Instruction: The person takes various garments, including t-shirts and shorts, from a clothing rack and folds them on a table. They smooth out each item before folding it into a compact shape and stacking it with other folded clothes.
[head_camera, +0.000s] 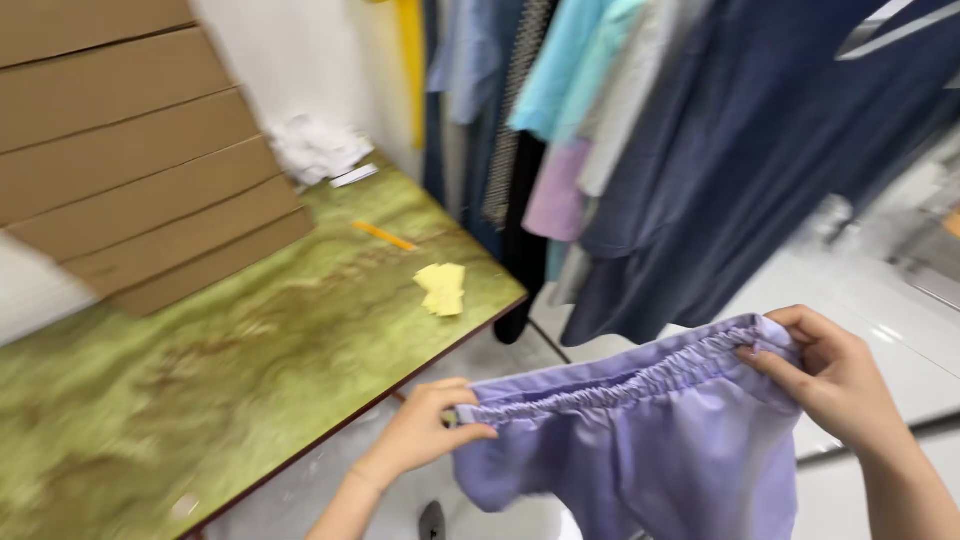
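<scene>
I hold a lilac garment with a gathered elastic waistband stretched between both hands, off the right edge of the table. My left hand pinches the waistband's left end. At the right end, my right hand grips the waistband with fingers curled over it. The cloth hangs down below the band and out of the frame.
A green marbled table lies at left with a stack of flat cardboard, a yellow pad, a yellow pencil-like stick and crumpled white paper. Several hung garments in blue, teal and navy crowd the upper right above a white floor.
</scene>
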